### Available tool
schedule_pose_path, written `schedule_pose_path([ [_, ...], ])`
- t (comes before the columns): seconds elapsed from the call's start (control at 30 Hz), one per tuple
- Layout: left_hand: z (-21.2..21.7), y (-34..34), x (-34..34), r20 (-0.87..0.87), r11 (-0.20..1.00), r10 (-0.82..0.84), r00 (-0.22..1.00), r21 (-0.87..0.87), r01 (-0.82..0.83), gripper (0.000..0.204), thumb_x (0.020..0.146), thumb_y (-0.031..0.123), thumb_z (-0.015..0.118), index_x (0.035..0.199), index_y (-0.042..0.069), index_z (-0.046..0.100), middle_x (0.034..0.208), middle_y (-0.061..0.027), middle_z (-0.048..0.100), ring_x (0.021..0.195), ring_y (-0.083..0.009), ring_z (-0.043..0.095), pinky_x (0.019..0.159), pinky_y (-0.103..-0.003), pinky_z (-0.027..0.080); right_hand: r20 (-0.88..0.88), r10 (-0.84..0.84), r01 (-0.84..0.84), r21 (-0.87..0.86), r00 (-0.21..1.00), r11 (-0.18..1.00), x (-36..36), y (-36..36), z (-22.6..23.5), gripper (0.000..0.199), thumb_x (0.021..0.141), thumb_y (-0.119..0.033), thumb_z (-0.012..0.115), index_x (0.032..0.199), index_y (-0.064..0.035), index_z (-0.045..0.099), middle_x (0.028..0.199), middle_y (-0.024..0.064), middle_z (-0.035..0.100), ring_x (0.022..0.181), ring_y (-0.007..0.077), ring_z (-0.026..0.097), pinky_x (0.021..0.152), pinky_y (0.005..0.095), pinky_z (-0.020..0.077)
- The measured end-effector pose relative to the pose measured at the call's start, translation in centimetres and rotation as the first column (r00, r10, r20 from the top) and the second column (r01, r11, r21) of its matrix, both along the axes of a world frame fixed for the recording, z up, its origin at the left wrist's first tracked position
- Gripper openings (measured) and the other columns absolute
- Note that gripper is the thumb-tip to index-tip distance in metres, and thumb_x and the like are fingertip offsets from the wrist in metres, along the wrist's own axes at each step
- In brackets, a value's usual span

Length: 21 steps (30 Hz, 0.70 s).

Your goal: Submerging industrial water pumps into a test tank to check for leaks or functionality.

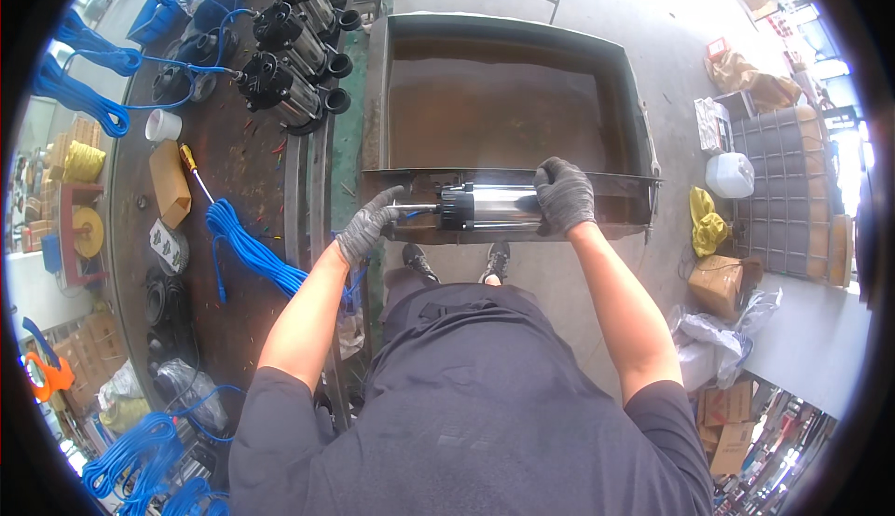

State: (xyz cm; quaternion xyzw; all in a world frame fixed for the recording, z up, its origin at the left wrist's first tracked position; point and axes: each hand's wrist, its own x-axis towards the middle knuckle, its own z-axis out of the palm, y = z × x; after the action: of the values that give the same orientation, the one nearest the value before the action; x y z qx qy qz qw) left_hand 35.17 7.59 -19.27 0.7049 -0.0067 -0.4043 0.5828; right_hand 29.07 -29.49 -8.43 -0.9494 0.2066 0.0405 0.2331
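A steel-bodied submersible pump [503, 205] with a black ribbed head lies sideways over the near section of a metal water tank [373, 106]. My left hand [369, 227], in a dark grey glove, is closed on the thin metal rod or handle at the pump's black end. The gloved right hand [565, 197] wraps round the opposite end of the steel body, hiding that end. A blue cable bundle [256, 250] lies on the workbench left of my left forearm; a short bit of blue cable shows by the pump's head.
Several similar pumps [280, 92] stand on the workbench [247, 162] at the far left. A screwdriver [196, 171], a cardboard box [170, 185] and a white cup [163, 125] lie near them. To the right are a caged tank [783, 180], a white jerrycan [729, 175] and a carton [716, 281].
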Motion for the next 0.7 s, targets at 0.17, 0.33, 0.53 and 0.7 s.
schedule_pose_path([
  [0.17,-0.7,-0.3,0.4,0.448,0.888,-0.354,0.821,0.436,0.146,0.048,0.102,0.025,0.069,0.144,0.007,0.057,0.104,-0.0044,0.071,0.093,-0.0182,0.067,0.087,-0.032,0.054,0.020,0.018,-0.017,-0.041,1.000,0.999,0.0,0.2,-0.1,0.026,0.098,-0.028,0.059,0.095,-0.0059,0.073,0.094,0.0165,0.074,0.095,0.0349,0.070,0.091,0.0478,0.0547],
  [0.33,-0.1,-1.0,-0.3,0.183,0.999,0.029,0.983,-0.027,-0.024,0.045,0.102,0.033,0.070,0.140,0.010,0.063,0.101,0.0009,0.070,0.086,-0.0153,0.062,0.079,-0.031,0.053,-0.018,-0.016,0.016,-0.010,1.000,1.000,0.2,0.1,0.4,0.027,0.098,-0.028,0.059,0.096,-0.0058,0.074,0.095,0.0164,0.075,0.097,0.0339,0.071,0.092,0.0467,0.0549],
  [0.53,1.1,-0.5,-0.5,-0.080,0.935,0.162,0.984,-0.307,-0.179,0.043,0.100,0.038,0.071,0.134,0.010,0.068,0.096,0.0030,0.067,0.080,-0.0111,0.059,0.079,-0.029,0.053,-0.004,0.004,-0.005,-0.055,1.000,0.998,0.1,0.2,0.3,0.028,0.098,-0.029,0.059,0.095,-0.0062,0.074,0.096,0.0150,0.075,0.097,0.0336,0.071,0.093,0.0465,0.0549],
  [0.7,1.2,-1.3,0.7,0.311,0.831,-0.378,0.872,0.530,0.171,0.025,0.095,0.022,0.073,0.116,0.008,0.073,0.088,-0.0026,0.072,0.086,-0.0211,0.067,0.080,-0.039,0.054,-0.016,0.018,-0.019,-0.047,1.000,0.999,0.2,0.0,-0.1,0.029,0.098,-0.030,0.058,0.095,-0.0064,0.074,0.096,0.0150,0.075,0.097,0.0342,0.071,0.093,0.0470,0.0547],
])
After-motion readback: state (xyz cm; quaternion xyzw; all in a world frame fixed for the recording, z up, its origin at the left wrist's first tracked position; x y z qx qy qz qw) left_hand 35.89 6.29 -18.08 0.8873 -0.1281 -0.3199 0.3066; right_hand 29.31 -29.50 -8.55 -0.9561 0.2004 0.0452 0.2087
